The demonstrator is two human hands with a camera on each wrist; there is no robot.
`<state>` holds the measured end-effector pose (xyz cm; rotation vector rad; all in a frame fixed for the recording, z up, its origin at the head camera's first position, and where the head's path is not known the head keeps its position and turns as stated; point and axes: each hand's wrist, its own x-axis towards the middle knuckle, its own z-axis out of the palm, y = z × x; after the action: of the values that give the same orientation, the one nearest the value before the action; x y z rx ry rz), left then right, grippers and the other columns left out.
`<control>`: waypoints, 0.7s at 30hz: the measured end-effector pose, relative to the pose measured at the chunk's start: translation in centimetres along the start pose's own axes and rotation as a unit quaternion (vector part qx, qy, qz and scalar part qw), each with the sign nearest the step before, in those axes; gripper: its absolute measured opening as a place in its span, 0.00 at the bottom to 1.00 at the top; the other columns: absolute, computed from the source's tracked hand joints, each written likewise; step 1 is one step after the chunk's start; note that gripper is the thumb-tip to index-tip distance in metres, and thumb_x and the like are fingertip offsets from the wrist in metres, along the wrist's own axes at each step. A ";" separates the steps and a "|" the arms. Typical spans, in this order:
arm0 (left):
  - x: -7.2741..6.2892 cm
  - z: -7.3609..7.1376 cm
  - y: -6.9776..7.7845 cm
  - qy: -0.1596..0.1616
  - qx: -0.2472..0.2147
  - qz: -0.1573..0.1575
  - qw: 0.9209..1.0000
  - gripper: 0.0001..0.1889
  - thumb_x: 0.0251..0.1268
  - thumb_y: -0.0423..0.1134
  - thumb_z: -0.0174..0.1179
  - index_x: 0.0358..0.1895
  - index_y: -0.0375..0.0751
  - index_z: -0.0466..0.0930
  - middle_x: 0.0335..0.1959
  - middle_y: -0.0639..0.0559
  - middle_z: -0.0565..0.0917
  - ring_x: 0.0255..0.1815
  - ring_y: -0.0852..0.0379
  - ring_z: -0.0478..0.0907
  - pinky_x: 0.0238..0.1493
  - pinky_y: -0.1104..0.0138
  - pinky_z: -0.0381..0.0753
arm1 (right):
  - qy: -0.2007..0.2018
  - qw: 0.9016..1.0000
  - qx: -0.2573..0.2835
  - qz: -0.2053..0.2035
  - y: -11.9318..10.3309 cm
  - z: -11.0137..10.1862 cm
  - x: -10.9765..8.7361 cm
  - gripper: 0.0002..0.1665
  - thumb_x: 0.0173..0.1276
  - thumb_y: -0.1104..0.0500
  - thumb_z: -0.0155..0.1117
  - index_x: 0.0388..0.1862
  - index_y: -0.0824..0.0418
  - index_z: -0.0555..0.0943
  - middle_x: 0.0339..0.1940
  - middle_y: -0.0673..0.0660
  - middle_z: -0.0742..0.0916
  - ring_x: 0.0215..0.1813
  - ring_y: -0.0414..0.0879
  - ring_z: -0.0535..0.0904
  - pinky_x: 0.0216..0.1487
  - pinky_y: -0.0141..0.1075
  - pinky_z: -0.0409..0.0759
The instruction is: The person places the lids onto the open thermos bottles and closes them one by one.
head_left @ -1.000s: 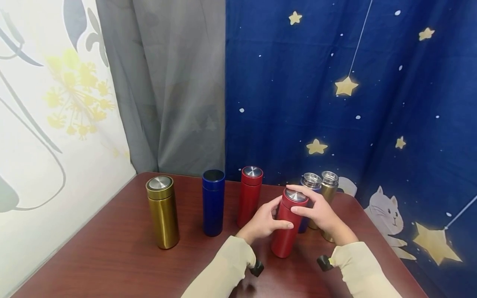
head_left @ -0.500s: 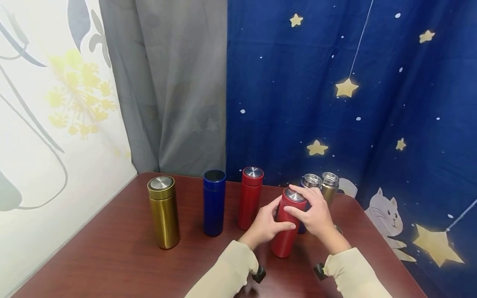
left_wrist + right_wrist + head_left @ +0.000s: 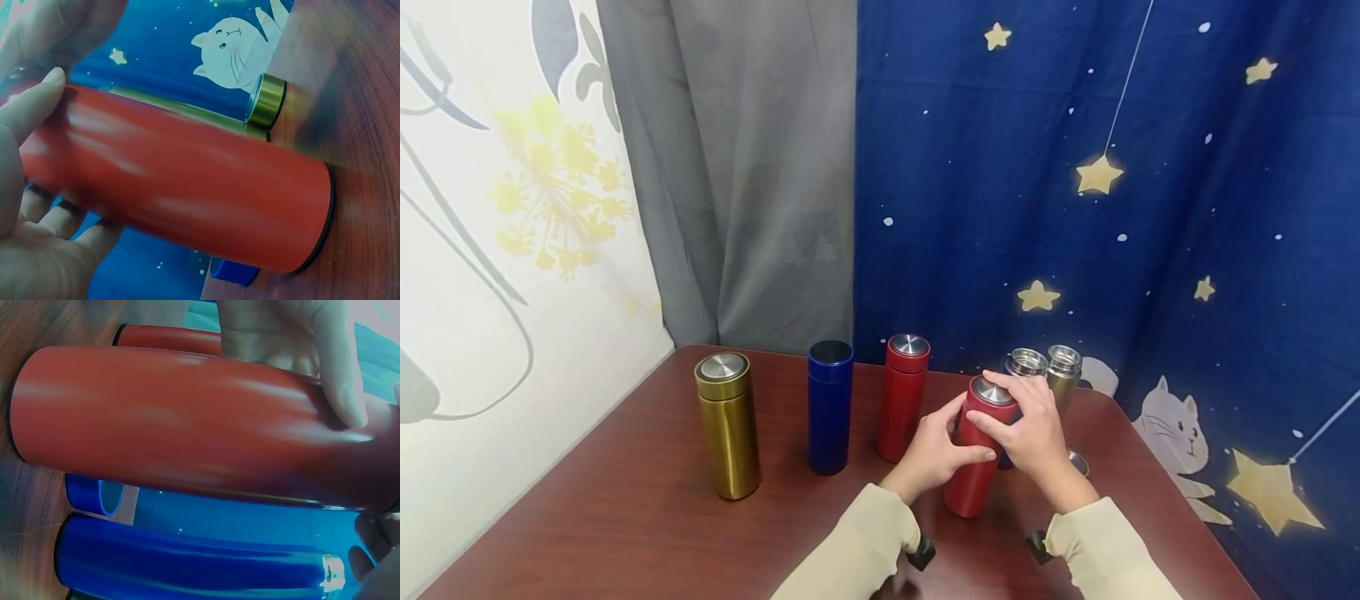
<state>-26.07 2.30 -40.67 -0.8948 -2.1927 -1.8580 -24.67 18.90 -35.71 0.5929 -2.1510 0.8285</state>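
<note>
A red thermos (image 3: 972, 487) with a silver-topped lid (image 3: 992, 392) stands near the table's right side. My left hand (image 3: 928, 454) grips its body from the left, thumb across the front. Around the lid curl the fingers and thumb of my right hand (image 3: 1033, 429); whether the lid sits loose cannot be seen. In the right wrist view, the red body (image 3: 162, 419) lies across the picture, with my left thumb on it. Just behind stand an uncapped blue thermos (image 3: 1027, 362) and an uncapped gold thermos (image 3: 1064, 379), both partly hidden by my right hand.
A capped gold thermos (image 3: 730, 433), a capped blue one (image 3: 830, 417) and a second red one (image 3: 902, 408) stand to the left. A loose gold lid (image 3: 267, 102) and a blue lid (image 3: 87, 494) rest on the table (image 3: 647, 517). Curtains hang behind.
My right hand has turned a little around the lid, its wrist swinging left and towards me. My left hand and the red thermos have barely moved.
</note>
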 end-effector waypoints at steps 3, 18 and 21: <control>0.2 -0.2 -0.2 -0.013 -0.008 0.002 1.000 0.42 0.51 0.41 0.75 0.72 0.53 0.65 0.58 0.59 0.79 0.52 0.64 0.79 0.48 0.70 0.79 | -0.021 0.999 0.040 0.022 0.2 0.1 0.1 0.35 0.47 0.55 0.81 0.57 0.53 0.81 0.51 0.55 0.83 0.52 0.46 0.69 0.42 0.46 0.78; 0.4 -0.7 -0.6 -0.043 -0.044 0.010 0.998 0.41 0.53 0.37 0.74 0.72 0.48 0.65 0.56 0.53 0.81 0.50 0.62 0.81 0.46 0.69 0.81 | -0.111 0.978 0.170 0.052 -1.5 -1.7 0.6 0.31 0.57 0.69 0.70 0.61 0.65 0.77 0.53 0.63 0.81 0.52 0.49 0.73 0.44 0.35 0.82; 0.2 -0.5 -0.5 -0.033 -0.043 0.012 0.998 0.41 0.53 0.38 0.74 0.72 0.50 0.65 0.55 0.55 0.82 0.49 0.62 0.82 0.46 0.69 0.81 | -0.084 0.984 0.151 0.050 -0.8 -1.0 0.3 0.31 0.55 0.67 0.73 0.60 0.61 0.79 0.50 0.60 0.81 0.51 0.47 0.72 0.41 0.35 0.82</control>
<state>-26.66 1.92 -40.90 -1.0068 -2.1421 -1.9534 -23.86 18.98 -34.65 0.7351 -2.2380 1.2130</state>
